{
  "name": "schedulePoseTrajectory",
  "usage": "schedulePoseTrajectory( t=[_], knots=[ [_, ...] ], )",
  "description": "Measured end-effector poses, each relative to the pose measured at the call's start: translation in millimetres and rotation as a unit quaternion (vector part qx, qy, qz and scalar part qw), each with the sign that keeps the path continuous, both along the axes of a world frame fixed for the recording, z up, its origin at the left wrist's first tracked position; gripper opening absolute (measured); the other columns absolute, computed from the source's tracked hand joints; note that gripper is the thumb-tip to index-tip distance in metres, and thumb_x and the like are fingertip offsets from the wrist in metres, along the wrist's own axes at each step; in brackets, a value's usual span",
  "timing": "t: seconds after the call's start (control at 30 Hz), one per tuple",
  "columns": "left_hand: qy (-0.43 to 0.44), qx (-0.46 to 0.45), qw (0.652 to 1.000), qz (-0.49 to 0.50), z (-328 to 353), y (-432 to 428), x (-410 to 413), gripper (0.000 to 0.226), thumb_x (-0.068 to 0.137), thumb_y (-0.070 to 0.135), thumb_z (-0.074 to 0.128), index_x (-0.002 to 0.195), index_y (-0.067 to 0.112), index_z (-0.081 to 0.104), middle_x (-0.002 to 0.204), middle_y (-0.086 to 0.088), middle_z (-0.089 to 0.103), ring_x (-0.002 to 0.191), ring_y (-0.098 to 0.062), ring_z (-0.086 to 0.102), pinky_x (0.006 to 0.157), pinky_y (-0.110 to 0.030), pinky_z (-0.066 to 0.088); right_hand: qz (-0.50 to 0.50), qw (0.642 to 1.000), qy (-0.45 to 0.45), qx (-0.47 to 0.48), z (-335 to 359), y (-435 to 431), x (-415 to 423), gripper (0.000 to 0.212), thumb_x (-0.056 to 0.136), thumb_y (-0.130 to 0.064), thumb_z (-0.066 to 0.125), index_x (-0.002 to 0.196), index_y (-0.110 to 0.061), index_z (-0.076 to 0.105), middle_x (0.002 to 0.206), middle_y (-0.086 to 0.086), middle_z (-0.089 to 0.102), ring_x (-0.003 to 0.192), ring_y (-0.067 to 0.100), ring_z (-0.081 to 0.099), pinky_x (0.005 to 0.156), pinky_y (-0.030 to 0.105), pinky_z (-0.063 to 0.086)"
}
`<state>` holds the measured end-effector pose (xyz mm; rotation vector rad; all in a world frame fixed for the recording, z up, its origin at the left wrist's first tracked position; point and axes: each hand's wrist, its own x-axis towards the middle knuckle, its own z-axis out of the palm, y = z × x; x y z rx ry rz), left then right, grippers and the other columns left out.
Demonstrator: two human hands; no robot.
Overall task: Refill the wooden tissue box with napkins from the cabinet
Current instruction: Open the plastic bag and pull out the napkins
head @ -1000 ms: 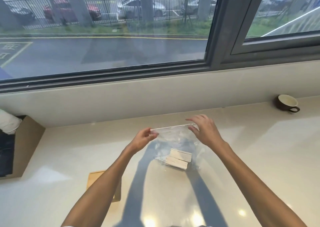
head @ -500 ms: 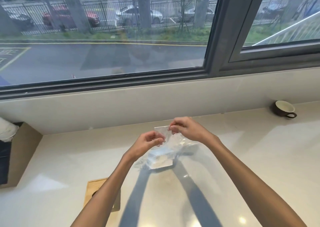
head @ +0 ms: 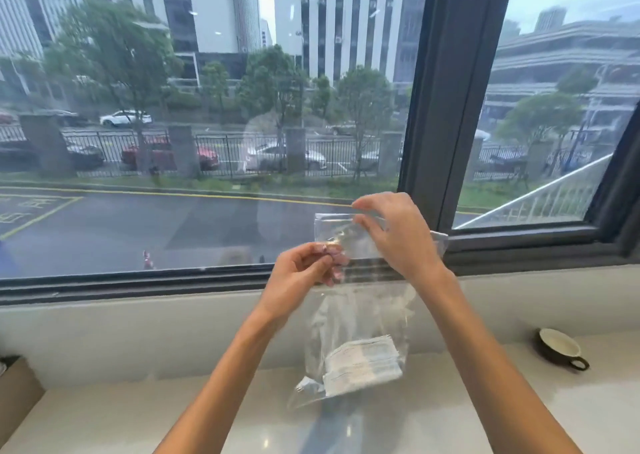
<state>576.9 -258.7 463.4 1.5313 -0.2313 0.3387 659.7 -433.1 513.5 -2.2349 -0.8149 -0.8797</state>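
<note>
Both hands hold a clear plastic bag [head: 360,318] up in front of the window, above the pale tabletop [head: 467,415], with its long axis hanging nearly straight down. The mouth is at the top, between the two hands, and the napkins [head: 363,363] lie well below them at the bottom of the bag, so whichever hand reaches in must go downward through the opening. The left hand [head: 301,277] is closed in a pinch on the bag's near upper edge, at about the level of the seal strip. The right hand [head: 394,239] sits higher and a little further away, with thumb and fingers pinched on the top flap. Judging by this grip, the mouth is being pulled apart, though whether it is already open cannot be told. The napkins look like a small, flat white stack, slightly tilted, with thin layered edges showing through the crinkled film. The wooden tissue box is not in view. A dark cup [head: 559,348] rests on the tabletop well off to the right.
</note>
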Motion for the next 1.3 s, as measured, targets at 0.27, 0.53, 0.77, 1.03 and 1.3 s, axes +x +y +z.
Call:
schedulePoseTrajectory(
  t=[0.27, 0.53, 0.77, 1.03, 1.3],
  knots=[
    [-0.092, 0.033, 0.995, 0.017, 79, -19, 3, 0.015, 0.091, 0.000, 0.061, 0.096, 0.010, 0.072, 0.078, -0.006, 0.074, 0.070, -0.015, 0.067, 0.064, -0.022, 0.055, 0.019, 0.995, -0.102, 0.012, 38, 9, -41, 0.023, 0.089, -0.037, 0.062, 0.104, -0.025, 0.074, 0.099, -0.009, 0.073, 0.093, 0.014, 0.065, 0.079, 0.028, 0.052],
    [-0.078, 0.158, 0.981, 0.080, 81, -6, -11, 0.045, 0.087, -0.017, 0.047, 0.085, 0.021, 0.071, 0.071, 0.004, 0.071, 0.067, -0.010, 0.064, 0.064, -0.023, 0.053, 0.034, 0.992, -0.118, 0.006, 40, 17, -46, 0.022, 0.089, -0.042, 0.057, 0.094, -0.034, 0.077, 0.083, -0.015, 0.075, 0.072, 0.006, 0.069, 0.059, 0.023, 0.053],
    [-0.069, 0.161, 0.979, 0.101, 81, -1, -25, 0.036, 0.088, -0.015, 0.049, 0.086, 0.015, 0.069, 0.069, 0.003, 0.070, 0.065, -0.013, 0.062, 0.062, -0.022, 0.051, 0.107, 0.992, -0.011, 0.068, 40, 22, -52, 0.018, 0.089, -0.038, 0.062, 0.090, -0.028, 0.076, 0.079, -0.015, 0.074, 0.071, 0.002, 0.069, 0.066, 0.029, 0.058],
    [-0.061, 0.106, 0.984, 0.132, 84, 8, -42, 0.025, 0.093, -0.012, 0.049, 0.096, 0.000, 0.071, 0.080, -0.012, 0.074, 0.060, -0.007, 0.062, 0.059, -0.016, 0.050, 0.076, 0.979, 0.035, 0.187, 77, -15, -39, 0.024, 0.091, -0.038, 0.063, 0.101, -0.020, 0.075, 0.083, -0.014, 0.073, 0.075, 0.001, 0.067, 0.070, 0.022, 0.055],
    [-0.093, 0.082, 0.980, 0.155, 96, 1, -42, 0.023, 0.093, -0.009, 0.051, 0.097, 0.005, 0.069, 0.082, -0.012, 0.075, 0.065, -0.010, 0.064, 0.062, -0.019, 0.052, 0.030, 0.981, 0.048, 0.186, 44, -10, -61, 0.069, 0.080, -0.059, 0.065, 0.139, -0.028, 0.047, 0.111, -0.017, 0.058, 0.097, 0.009, 0.052, 0.079, 0.026, 0.048]
  ],
)
